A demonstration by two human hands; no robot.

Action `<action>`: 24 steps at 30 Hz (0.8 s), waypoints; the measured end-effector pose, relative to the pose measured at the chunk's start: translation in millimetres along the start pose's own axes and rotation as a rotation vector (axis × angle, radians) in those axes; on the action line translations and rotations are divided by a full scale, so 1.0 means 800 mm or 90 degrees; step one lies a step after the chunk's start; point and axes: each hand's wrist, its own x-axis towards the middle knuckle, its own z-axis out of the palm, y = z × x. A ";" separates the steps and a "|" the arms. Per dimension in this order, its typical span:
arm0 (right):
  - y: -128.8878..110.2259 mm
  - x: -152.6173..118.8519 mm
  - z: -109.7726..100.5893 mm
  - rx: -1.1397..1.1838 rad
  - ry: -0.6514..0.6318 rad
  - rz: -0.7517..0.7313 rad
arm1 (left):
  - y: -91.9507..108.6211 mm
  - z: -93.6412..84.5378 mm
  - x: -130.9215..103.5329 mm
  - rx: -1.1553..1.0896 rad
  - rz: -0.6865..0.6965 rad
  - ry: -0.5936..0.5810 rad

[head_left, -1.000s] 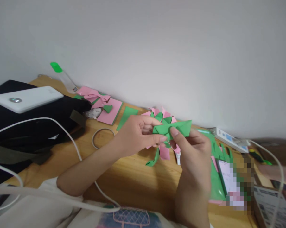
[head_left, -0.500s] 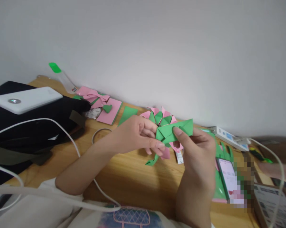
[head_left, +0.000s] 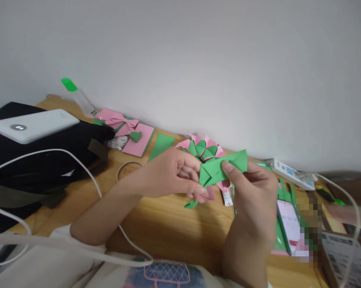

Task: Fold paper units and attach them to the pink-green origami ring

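A folded piece of green origami paper (head_left: 219,170) is raised over the table, tilted up to the right. My right hand (head_left: 252,192) pinches it at the right, thumb on the front and fingers behind. My left hand (head_left: 180,172) is loosely curled at its left end. The left fingertips go partly behind the paper, and the thumb lies by its lower left corner. Beyond the paper is a pink and green origami model (head_left: 200,146), partly hidden by it and my hands. A green folded tip (head_left: 191,204) shows under my left hand.
Pink paper sheets (head_left: 140,141) and a green sheet (head_left: 161,144) lie at the back left. A power bank (head_left: 39,125) rests on a black bag (head_left: 63,154) at left. To the right are a phone (head_left: 289,224) and a power strip (head_left: 291,173). White cables (head_left: 87,176) cross the left side.
The green paper and my right hand have moved slightly right. My left thumb now sits a little lower by the paper's corner. The green tip below is more hidden.
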 end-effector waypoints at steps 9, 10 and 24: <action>0.001 0.000 0.001 -0.011 -0.049 -0.017 | 0.007 -0.002 -0.003 0.028 -0.044 0.004; 0.001 0.000 0.001 -0.019 -0.070 -0.015 | 0.007 -0.002 -0.003 0.016 -0.034 0.004; 0.003 -0.002 0.000 -0.042 -0.136 0.030 | -0.006 0.000 0.005 -0.027 0.052 0.008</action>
